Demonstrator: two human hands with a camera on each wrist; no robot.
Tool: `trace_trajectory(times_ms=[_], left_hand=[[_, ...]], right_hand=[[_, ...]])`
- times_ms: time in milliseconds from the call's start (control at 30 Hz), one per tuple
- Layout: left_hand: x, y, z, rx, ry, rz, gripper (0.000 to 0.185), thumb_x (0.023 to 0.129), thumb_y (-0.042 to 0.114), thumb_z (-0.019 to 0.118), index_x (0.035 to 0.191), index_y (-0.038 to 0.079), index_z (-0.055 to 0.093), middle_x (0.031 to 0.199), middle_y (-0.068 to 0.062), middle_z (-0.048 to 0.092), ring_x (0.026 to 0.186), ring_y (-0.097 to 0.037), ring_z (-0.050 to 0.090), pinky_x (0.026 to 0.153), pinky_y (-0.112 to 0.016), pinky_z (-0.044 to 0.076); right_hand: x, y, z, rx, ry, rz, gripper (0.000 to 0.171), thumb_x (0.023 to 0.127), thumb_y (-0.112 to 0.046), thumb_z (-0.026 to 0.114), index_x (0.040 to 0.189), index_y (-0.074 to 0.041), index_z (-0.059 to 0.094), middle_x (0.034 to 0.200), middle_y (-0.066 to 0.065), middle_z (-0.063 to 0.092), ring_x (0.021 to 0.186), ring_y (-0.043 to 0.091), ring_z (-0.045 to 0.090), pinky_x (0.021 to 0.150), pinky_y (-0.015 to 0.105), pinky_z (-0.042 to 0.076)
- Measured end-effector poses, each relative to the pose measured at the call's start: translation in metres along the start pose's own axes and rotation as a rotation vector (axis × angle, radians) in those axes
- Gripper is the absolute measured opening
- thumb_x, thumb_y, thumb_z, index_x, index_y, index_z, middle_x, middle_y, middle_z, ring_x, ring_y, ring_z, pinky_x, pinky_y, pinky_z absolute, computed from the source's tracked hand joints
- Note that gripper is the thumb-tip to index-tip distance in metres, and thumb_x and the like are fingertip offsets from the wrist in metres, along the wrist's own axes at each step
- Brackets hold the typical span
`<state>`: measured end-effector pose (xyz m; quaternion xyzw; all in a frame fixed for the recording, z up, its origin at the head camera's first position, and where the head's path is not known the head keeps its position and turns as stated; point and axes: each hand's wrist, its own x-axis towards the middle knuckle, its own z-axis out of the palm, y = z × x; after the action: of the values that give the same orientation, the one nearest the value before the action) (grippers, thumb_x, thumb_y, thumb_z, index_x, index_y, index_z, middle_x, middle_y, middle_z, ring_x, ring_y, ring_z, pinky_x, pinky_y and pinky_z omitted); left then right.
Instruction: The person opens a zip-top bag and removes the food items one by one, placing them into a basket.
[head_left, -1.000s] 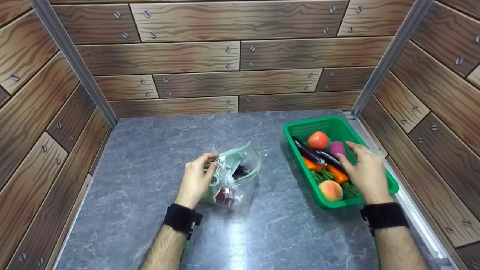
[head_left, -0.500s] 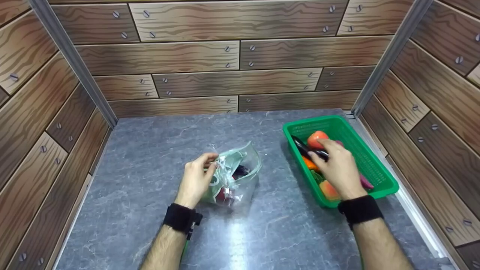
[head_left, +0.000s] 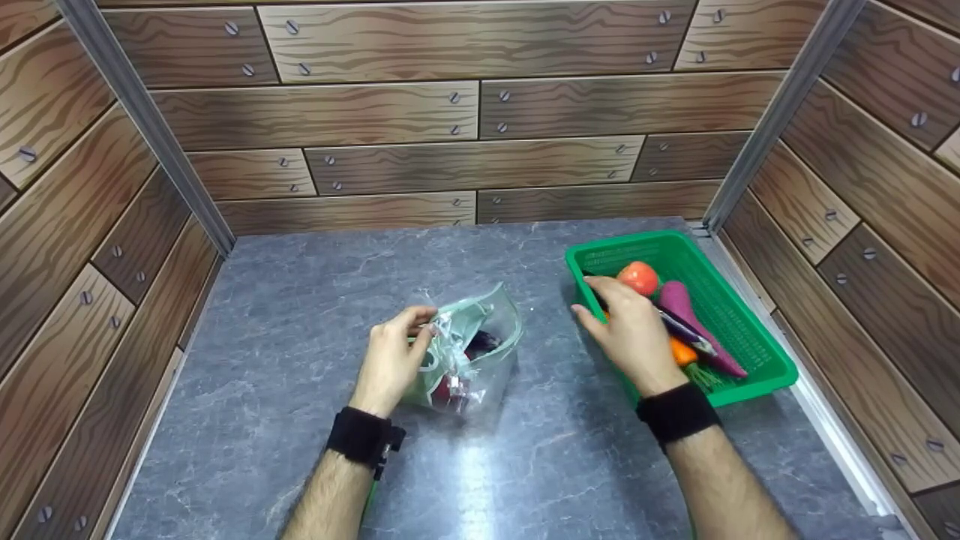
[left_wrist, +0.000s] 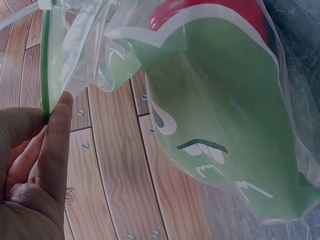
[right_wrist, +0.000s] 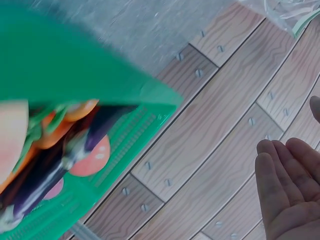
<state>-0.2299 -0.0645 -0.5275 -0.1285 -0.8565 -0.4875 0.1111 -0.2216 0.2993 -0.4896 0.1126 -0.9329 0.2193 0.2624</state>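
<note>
My left hand (head_left: 390, 360) pinches the edge of a clear and green zip bag (head_left: 499, 386) between thumb and fingers; the left wrist view shows the bag's green strip (left_wrist: 46, 75) in that pinch. Inside the bag lie a dark purple thing (head_left: 481, 343) and a red one (head_left: 448, 390), only partly visible. Over the left side of the green basket (head_left: 679, 255) hovers my right hand (head_left: 634, 334), fingers extended and holding nothing. The basket contains a red round fruit (head_left: 639, 278), a long magenta root (head_left: 679, 300), eggplants (head_left: 686, 330), carrots (head_left: 682, 351) and a peach (right_wrist: 12, 135).
The grey marbled tabletop (head_left: 300, 300) lies under the bag and basket. Wood-patterned panels (head_left: 390, 165) stand at the back and both sides. A metal rail (head_left: 832, 435) runs along the right edge, close to the basket.
My right hand has moved left across the basket, from its right side to its left rim, uncovering the magenta root. My left hand and the bag have stayed put.
</note>
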Motion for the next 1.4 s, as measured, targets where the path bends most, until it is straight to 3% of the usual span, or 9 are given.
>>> trace_trajectory(times_ms=[600,1400], left_hand=[[-0.002,-0.004,0.001,0.003,0.004,-0.003,0.03,0.11,0.0,0.076,0.139,0.005,0.081,0.131,-0.019,0.088,0.114,-0.037,0.088,0.101,-0.048,0.075],[-0.003,-0.003,0.005,-0.009,-0.016,-0.037,0.033,0.109,0.0,0.077,0.142,0.005,0.079,0.135,-0.019,0.087,0.117,-0.036,0.088,0.099,-0.043,0.076]], right_hand=[[0.003,-0.048,0.038,0.015,-0.051,-0.146,0.037,0.103,-0.014,0.092,0.136,0.0,0.083,0.132,0.02,0.087,0.123,0.04,0.085,0.107,0.053,0.072],[0.005,-0.077,0.082,0.013,-0.188,-0.186,0.03,0.104,-0.015,0.09,0.131,-0.002,0.084,0.129,0.018,0.088,0.118,0.038,0.086,0.101,0.052,0.074]])
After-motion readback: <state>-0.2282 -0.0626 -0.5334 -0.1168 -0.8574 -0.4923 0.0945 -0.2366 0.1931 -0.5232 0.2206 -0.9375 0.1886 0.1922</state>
